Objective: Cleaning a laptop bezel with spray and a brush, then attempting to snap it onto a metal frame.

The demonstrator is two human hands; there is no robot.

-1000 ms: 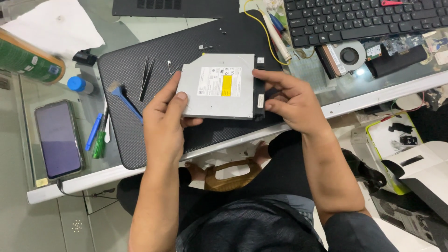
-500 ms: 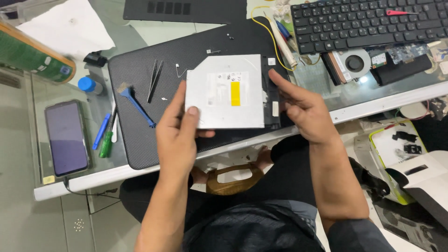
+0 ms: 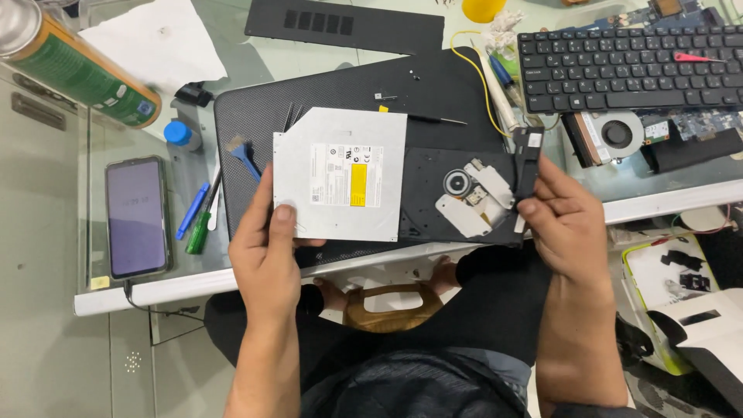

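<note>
The slim optical drive [image 3: 340, 174] is held just above the black mat [image 3: 457, 85] near the desk's front edge, label side up, probably so both halves stay in plain sight. The left hand [image 3: 267, 244] is clamped on the silver case at its lower left corner, thumb flat on top, the other fingers tucked underneath and hidden. The tray [image 3: 457, 197] is drawn out to the right, lens and spindle exposed, and its black front bezel is pinched by the right hand [image 3: 569, 224], fingers curled fairly tight around the end. Left of the mat, a phone [image 3: 137, 217] and a blue brush [image 3: 246, 153] are parked out of the way. Further back, a keyboard [image 3: 627, 70] and a fan [image 3: 615, 133] are laid aside, well apart from the drive.
</note>
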